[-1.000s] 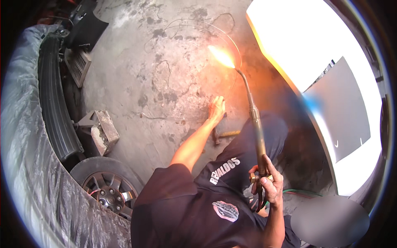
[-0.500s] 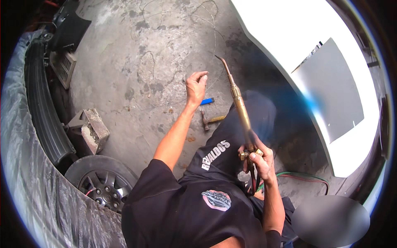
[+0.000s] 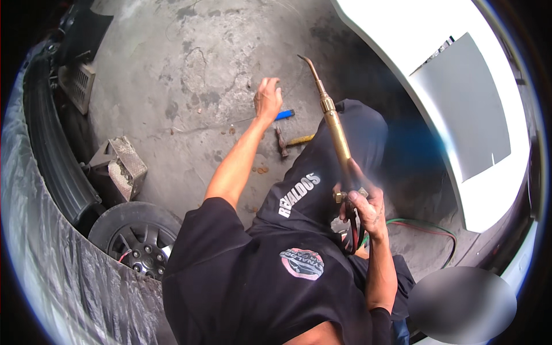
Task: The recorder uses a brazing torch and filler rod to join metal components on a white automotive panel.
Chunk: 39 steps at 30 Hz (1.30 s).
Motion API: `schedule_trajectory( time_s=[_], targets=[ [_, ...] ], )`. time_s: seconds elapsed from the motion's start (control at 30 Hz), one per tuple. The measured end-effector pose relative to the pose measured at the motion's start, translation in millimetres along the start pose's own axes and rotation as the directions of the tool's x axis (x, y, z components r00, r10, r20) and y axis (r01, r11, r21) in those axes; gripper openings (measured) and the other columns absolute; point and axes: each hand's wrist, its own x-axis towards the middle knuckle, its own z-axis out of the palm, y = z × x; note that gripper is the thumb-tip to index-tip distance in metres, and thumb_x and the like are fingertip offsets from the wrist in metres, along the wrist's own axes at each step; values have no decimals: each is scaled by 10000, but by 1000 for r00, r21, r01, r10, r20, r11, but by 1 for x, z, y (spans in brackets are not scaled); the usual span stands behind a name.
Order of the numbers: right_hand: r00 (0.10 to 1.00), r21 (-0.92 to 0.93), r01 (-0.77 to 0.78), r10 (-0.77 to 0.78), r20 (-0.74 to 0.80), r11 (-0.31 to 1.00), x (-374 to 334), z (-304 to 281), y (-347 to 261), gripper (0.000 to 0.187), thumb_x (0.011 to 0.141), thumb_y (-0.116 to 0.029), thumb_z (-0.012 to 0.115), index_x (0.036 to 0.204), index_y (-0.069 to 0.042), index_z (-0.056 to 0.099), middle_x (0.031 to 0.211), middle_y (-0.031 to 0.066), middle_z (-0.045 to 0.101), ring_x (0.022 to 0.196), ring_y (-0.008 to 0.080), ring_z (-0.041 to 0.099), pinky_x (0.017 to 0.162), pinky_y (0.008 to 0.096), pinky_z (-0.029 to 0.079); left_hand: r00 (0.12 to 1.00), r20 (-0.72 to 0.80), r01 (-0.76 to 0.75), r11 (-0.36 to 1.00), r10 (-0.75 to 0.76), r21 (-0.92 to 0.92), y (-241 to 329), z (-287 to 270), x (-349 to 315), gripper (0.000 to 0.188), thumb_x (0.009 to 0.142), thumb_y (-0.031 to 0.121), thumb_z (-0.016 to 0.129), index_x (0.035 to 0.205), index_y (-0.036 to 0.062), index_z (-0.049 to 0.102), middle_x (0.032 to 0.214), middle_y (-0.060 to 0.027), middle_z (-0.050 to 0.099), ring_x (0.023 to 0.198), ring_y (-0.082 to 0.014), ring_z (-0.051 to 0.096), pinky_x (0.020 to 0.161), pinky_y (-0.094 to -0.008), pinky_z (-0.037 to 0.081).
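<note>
My right hand [image 3: 371, 210] is wrapped round the lower end of a brass gas torch [image 3: 336, 135], close to its valve knobs [image 3: 339, 197]. The torch points up and away, its bent copper tip to the right of my left hand [image 3: 267, 102]. That left hand is raised over the floor with fingers curled in toward the thumb; anything thin between them is too small to make out. Below it on the concrete lie a blue-handled tool [image 3: 285, 115] and a hammer [image 3: 282, 142] with a yellow handle. No flame shows at the tip.
A white car body panel [image 3: 486, 207] with a grey patch [image 3: 466, 109] curves along the right. Red and green hoses [image 3: 425, 228] run across the floor beside me. At left are a wheel [image 3: 135, 238], a metal step-like block [image 3: 123, 167], a black bumper-like part [image 3: 54, 144] and plastic sheeting [image 3: 63, 264].
My view has shifted slightly, so most things sit higher in the picture. My left hand has turned a little, its fingers more bent. The right hand keeps its hold on the torch.
</note>
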Motion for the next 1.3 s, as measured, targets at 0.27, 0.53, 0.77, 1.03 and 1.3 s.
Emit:
schedule_trajectory(
  time_s=[0.27, 0.53, 0.77, 1.03, 1.3],
  targets=[
    [1000, 219, 7, -13, 25, 976, -15, -14, 7, 741, 945, -184, 654, 1610, -35, 365, 1070, 213, 685, 592, 201, 668, 517, 281, 561, 939, 343, -47, 983, -18, 180, -33, 41, -68, 305, 813, 132, 800, 1064, 63, 642, 1041, -169, 604, 1033, -387, 607, 837, -495, 526],
    [1000, 383, -3, 11, -19, 924, -46, -41, 13, 860, 892, -296, 752, 1604, -16, 360, 1069, 297, 665, 648, 247, 685, 492, 300, 589, 813, 520, 581, 298, -262, -757, 48, 13, -10, 199, 987, 135, 716, 1152, 102, 612, 1049, -106, 670, 898, -232, 670, 789, -383, 559],
    [998, 445, 3, -34, 60, 896, -46, -49, 13, 891, 877, -322, 778, 1602, -12, 363, 1069, 327, 664, 659, 285, 687, 484, 322, 591, 842, 525, 533, -346, 128, -772, 119, -54, 46, 337, 1042, 406, 632, 1159, 91, 614, 861, -70, 568, 808, -202, 525, 740, -375, 457],
    [999, 428, 2, -22, 42, 904, -51, -45, 11, 927, 868, -357, 778, 1601, 10, 347, 1057, 328, 670, 571, 254, 668, 471, 308, 575, 794, 572, 607, -248, 206, -755, 123, -51, 48, 498, 1008, 580, 595, 902, 94, 625, 741, -1, 452, 698, -151, 416, 620, -312, 337],
    [997, 494, 51, -70, 22, 868, -47, -46, 25, 835, 883, -294, 768, 1598, -67, 402, 1053, 318, 670, 653, 271, 684, 474, 315, 586, 783, 615, 613, -286, 91, -737, 123, -32, 22, 347, 987, 425, 684, 939, 82, 665, 746, 14, 486, 673, -131, 435, 596, -309, 361]
  ],
)
